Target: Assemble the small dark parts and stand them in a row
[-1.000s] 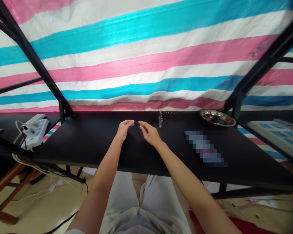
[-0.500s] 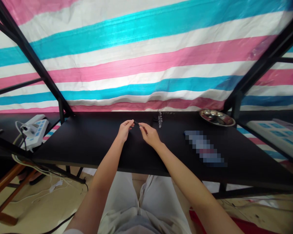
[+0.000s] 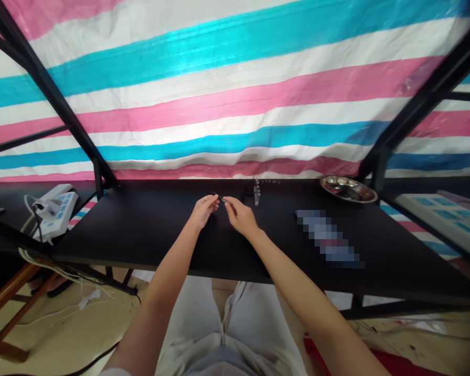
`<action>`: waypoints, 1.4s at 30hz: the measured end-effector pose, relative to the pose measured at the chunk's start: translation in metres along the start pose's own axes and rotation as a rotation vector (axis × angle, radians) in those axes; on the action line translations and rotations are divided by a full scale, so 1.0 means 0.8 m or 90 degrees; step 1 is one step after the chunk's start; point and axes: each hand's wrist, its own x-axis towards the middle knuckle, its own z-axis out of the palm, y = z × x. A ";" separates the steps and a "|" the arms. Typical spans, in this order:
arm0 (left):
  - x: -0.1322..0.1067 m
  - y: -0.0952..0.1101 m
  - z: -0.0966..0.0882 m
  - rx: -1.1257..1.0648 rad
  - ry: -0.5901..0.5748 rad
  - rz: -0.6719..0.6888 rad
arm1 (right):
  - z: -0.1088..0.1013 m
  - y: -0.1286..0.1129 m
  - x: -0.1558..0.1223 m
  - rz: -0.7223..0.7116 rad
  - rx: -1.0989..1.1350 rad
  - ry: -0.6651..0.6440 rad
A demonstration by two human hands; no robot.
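Over the middle of the black table point(image 3: 141, 224), both my hands are pinched on a thin dark stick-like piece point(image 3: 221, 198), too small to name. My left hand point(image 3: 204, 211) is closed with thumb and fingertips on its left end. My right hand point(image 3: 240, 214) grips the other end, its fingers curled. The fingertips of the two hands are close together. Just right of my right hand stands a short row of small clear pieces point(image 3: 257, 193), with small black parts point(image 3: 248, 192) beside it.
Tiny pieces point(image 3: 270, 182) lie in a line near the back edge. A round metal plate point(image 3: 348, 200) is at the back right, and a pixelated blue item point(image 3: 329, 240) lies in front of it. At the left is a white power strip point(image 3: 65, 215). Striped sheeting point(image 3: 235, 109) hangs behind.
My left hand has moved slightly right, nearer to my right hand, and less of the dark piece shows between them. My right hand has barely moved.
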 end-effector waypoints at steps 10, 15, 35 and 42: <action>0.001 0.002 -0.001 0.023 0.033 0.017 | 0.002 -0.001 0.002 0.065 -0.027 -0.062; 0.002 -0.002 0.000 0.063 0.062 0.038 | 0.003 -0.002 0.002 0.051 -0.075 -0.103; 0.002 -0.034 0.018 0.374 0.010 0.087 | -0.058 0.048 0.003 0.298 -0.110 -0.191; 0.024 -0.049 0.050 0.576 -0.026 0.169 | -0.067 0.058 0.004 0.427 -0.281 -0.192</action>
